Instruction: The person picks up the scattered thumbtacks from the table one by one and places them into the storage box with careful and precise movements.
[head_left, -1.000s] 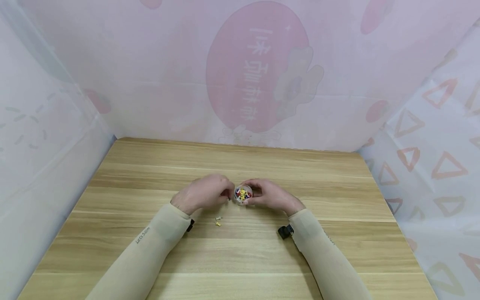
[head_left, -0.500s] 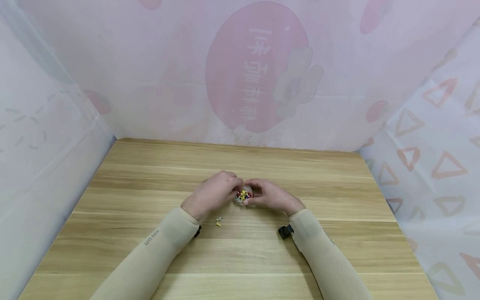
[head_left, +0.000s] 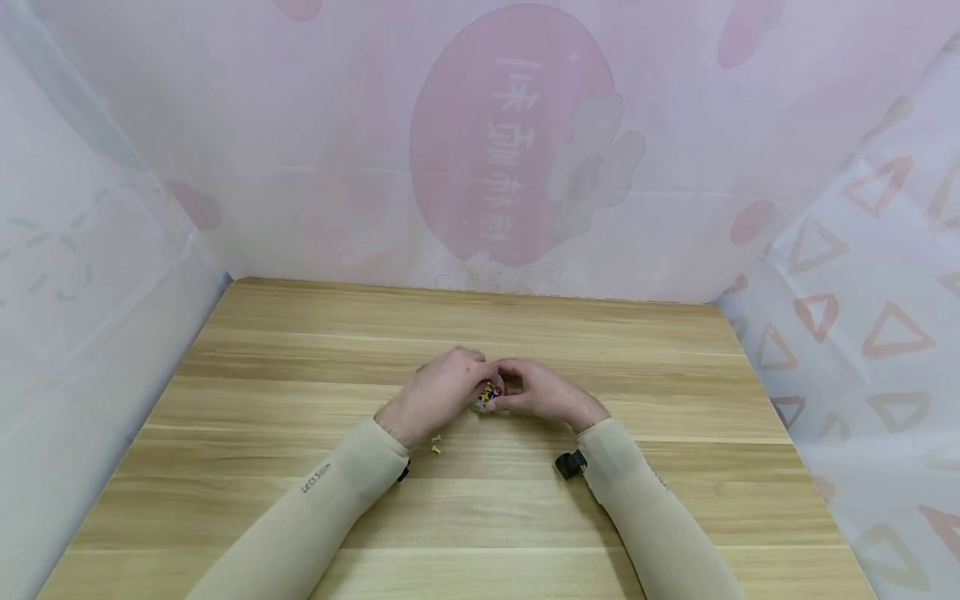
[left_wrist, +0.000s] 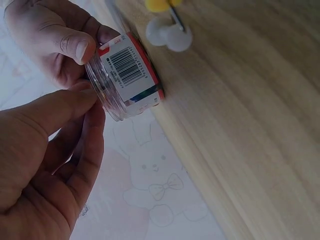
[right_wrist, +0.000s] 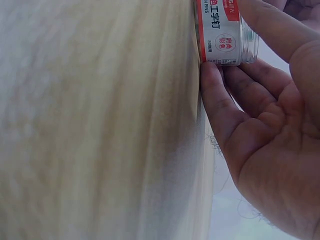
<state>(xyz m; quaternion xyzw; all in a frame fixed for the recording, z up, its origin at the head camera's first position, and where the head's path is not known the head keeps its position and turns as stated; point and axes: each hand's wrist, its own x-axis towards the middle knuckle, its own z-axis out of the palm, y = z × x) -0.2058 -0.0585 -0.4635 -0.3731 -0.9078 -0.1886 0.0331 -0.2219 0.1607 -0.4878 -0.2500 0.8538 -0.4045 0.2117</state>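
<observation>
A small clear jar of push pins (left_wrist: 127,75) stands on the table, its label printed with a barcode. Colourful pins show inside it in the head view. My right hand (head_left: 551,392) grips the jar from the right, thumb and fingers around its side. Over the jar's mouth is my left hand (head_left: 442,390), thumb and forefinger brought together right at the rim. Its fingertips are partly hidden, and I cannot tell whether they pinch a pin. A white push pin (left_wrist: 170,36) and a yellow push pin (left_wrist: 159,4) lie on the table near my left wrist.
The wooden table (head_left: 480,517) carries the jar and loose pins near its middle. Printed fabric walls (head_left: 337,167) enclose its back and sides. A small black device (head_left: 572,463) is strapped at my right wrist.
My left hand has moved right from beside the jar to over its mouth, covering more of the pins. The right hand and the jar stay in place.
</observation>
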